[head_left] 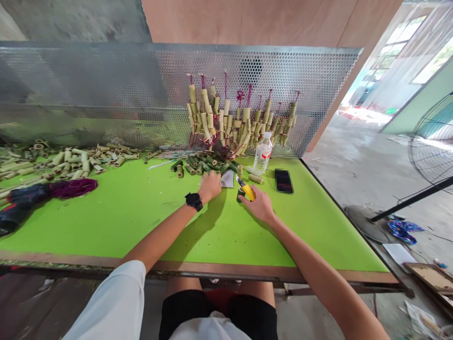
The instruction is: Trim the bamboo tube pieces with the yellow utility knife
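Observation:
My right hand (261, 203) grips a yellow utility knife (247, 191), its blade end pointing up and left. Beside its thumb stands a short dark green bamboo tube (240, 195), partly covered by the knife and thumb. At the near edge of a heap of green bamboo pieces (212, 163), my left hand (210, 185) is bent down with its fingers drawn together. What those fingertips hold, if anything, is hidden. A black watch (194, 201) is on that wrist. Right of the left hand lies a piece of white paper (228, 179).
A water bottle (262, 155) and a dark, blurred-out flat object (283, 181) stand and lie at the right. Bamboo bundles on purple cords (247, 115) hang from the perforated metal panel (141, 89). Cut bamboo (85, 158), purple cord (74, 187) and a drill-like black tool (24, 200) lie left.

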`<state>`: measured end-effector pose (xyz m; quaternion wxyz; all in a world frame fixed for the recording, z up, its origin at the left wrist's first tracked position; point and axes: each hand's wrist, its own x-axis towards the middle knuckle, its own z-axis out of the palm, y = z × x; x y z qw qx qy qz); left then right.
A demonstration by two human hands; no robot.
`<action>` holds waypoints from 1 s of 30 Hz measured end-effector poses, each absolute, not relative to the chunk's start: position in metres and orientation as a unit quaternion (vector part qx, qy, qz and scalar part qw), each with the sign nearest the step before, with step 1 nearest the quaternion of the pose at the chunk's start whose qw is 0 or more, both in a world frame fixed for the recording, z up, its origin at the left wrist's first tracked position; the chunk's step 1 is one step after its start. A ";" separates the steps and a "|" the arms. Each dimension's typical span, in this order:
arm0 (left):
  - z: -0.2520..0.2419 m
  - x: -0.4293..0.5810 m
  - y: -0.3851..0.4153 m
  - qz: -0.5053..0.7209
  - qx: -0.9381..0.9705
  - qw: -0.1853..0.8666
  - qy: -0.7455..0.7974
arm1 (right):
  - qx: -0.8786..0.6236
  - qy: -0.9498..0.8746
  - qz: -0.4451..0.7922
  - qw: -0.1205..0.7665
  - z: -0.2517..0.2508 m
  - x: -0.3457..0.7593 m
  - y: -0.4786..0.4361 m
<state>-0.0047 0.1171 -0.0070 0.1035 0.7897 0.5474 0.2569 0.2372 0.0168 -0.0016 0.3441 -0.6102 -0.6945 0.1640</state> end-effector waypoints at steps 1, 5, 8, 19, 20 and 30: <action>-0.008 -0.009 0.119 0.257 0.779 0.111 0.560 | -0.609 -0.694 0.176 0.341 -0.002 0.237 0.017; -0.013 -0.016 0.119 0.254 0.754 0.127 0.593 | -0.605 -0.695 0.187 0.340 -0.002 0.237 0.017; -0.014 -0.011 0.114 0.256 0.746 0.123 0.603 | -0.604 -0.698 0.176 0.343 -0.001 0.238 0.017; -0.001 0.023 0.119 0.316 0.764 0.091 0.555 | -0.616 -0.700 0.149 0.329 0.003 0.236 0.015; -0.002 0.024 0.119 0.302 0.769 0.098 0.554 | -0.616 -0.700 0.149 0.330 0.003 0.237 0.015; -0.002 0.020 0.054 0.288 0.827 0.166 0.453 | -0.611 -0.679 0.171 0.368 -0.001 0.235 0.015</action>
